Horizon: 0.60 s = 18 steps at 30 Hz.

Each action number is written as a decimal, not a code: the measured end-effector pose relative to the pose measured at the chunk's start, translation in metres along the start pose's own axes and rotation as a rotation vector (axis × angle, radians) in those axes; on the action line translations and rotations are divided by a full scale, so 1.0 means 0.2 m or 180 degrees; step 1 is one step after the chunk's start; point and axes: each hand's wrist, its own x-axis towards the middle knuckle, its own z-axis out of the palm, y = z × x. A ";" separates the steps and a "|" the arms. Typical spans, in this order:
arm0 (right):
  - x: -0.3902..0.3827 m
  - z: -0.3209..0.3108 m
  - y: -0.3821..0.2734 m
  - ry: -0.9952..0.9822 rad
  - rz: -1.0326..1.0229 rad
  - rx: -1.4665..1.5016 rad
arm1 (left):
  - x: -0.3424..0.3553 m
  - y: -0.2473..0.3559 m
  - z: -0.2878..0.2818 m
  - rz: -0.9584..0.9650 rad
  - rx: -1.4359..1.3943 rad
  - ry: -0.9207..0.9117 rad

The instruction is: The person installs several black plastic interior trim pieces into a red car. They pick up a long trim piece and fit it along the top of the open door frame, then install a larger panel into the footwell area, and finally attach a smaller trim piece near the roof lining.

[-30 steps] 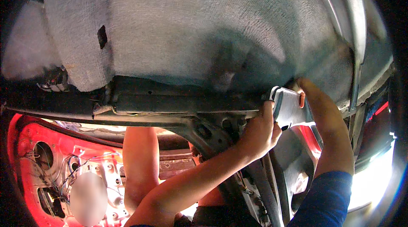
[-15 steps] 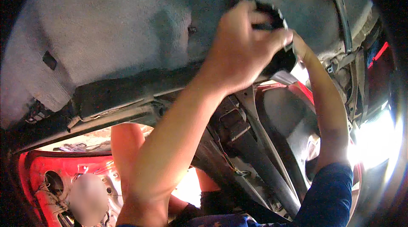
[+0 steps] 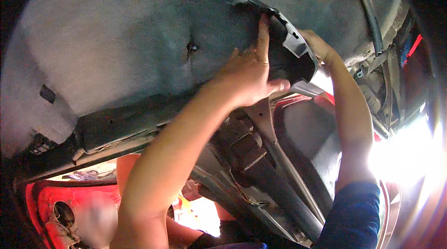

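A curved trim piece (image 3: 294, 44), dark inside with a light grey notched edge, is held up against the grey fabric lining (image 3: 130, 39). My right hand (image 3: 317, 47) grips its outer right side; the fingers are partly hidden behind the edge. On the inner side, my left hand (image 3: 249, 74) is open, with the index finger stretched upward and the thumb pointing right. The index fingertip reaches the dark inner face near the upper edge; I cannot tell whether it presses there. A small dark fitting (image 3: 191, 47) pokes out of the lining left of my left hand.
A red door panel (image 3: 44, 202) with holes and wires stands at the lower left, a blurred patch over part of it. A dark ledge (image 3: 121, 121) runs below the lining. Metal bars (image 3: 298, 179) and loose wires (image 3: 253, 200) lie beneath. A belt strap (image 3: 378, 65) hangs right.
My left hand has come off the trim piece's edge, moving down and left, and its fingers have spread. The right hand stays on the trim piece, whose notched edge now shows more.
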 end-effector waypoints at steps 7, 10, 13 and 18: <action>0.00 -0.02 -0.05 0.0110 0.0264 -0.0166 | 0.00 -0.01 0.62 0.0557 0.1378 0.0350; -0.03 0.00 -0.05 0.0272 0.0311 -0.0299 | 0.29 0.02 0.43 0.0120 0.0629 -0.1406; -0.01 0.00 0.00 0.0535 0.0241 -0.0350 | 0.24 0.00 0.50 0.0435 0.0788 -0.0894; -0.04 0.02 -0.07 0.0497 -0.0074 -0.0190 | 0.24 -0.02 0.43 0.0488 0.0473 -0.0975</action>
